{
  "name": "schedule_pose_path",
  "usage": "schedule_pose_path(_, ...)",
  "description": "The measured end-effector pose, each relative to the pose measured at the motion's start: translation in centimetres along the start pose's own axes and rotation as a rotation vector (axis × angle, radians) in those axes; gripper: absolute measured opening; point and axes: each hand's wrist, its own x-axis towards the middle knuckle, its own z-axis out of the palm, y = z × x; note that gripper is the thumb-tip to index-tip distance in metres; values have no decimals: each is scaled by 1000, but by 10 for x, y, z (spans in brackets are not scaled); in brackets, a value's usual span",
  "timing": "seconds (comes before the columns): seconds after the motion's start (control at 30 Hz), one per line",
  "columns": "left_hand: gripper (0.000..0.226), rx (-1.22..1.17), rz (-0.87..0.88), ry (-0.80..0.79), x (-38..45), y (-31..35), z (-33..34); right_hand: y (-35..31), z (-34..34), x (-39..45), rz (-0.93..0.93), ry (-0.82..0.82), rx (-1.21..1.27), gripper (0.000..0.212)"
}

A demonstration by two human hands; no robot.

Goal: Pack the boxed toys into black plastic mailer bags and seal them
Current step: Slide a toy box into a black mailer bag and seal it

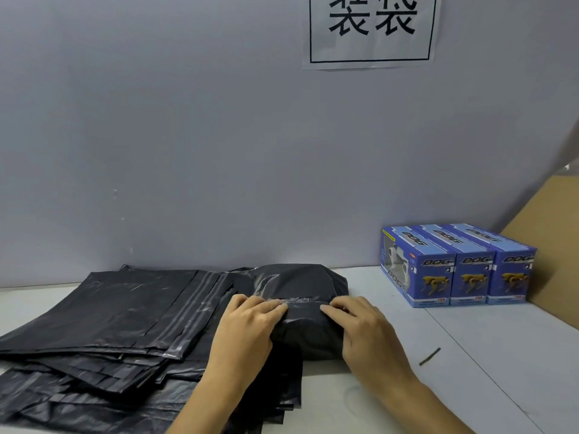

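A filled black mailer bag [300, 296] lay on the pale surface [470, 355], bulging in a box-like shape, just to the right of a fanned stack of empty black mailer bags [109, 324] and partly overlapping its edge. The bag's flap was folded over the top, and a glossy strip of the seal ran across it between the two hands.

The left hand [247, 327] lay on the left end of the bag, palm down, with its fingers reaching along the folded flap and pressing it; they looked only gently bent rather than curled round anything. The right hand [363, 327] mirrored it on the right end, fingers laid flat on the flap and pointing toward the left hand, with the fingertips of the two hands near each other but apart. Both forearms came in from the bottom edge of the view.

To the right, well apart from the bag, three blue toy boxes [460, 267] printed with "DOG" and a picture of a yellow robot dog stood side by side, touching one another, close to the grey wall [188, 136]. A sheet of brown cardboard [551, 239] leaned behind them at the far right. A thin dark strip [430, 357] lay loose on the surface near the right hand. A white paper sign [371, 29] with large black characters hung on the wall above.
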Motion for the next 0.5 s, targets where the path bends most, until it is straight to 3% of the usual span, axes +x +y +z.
schedule_pose_path(0.13,38,-223,-228,-19,-1,7,1,5,6,-3,170,-111,207,43)
schedule_pose_path(0.33,58,-440,-497,-143,-7,17,13,-1,21,-7,284,-186,272,55)
schedule_pose_path(0.5,66,-783,-741,-202,-6,25,20,-9,32,-8,456,-210,466,62)
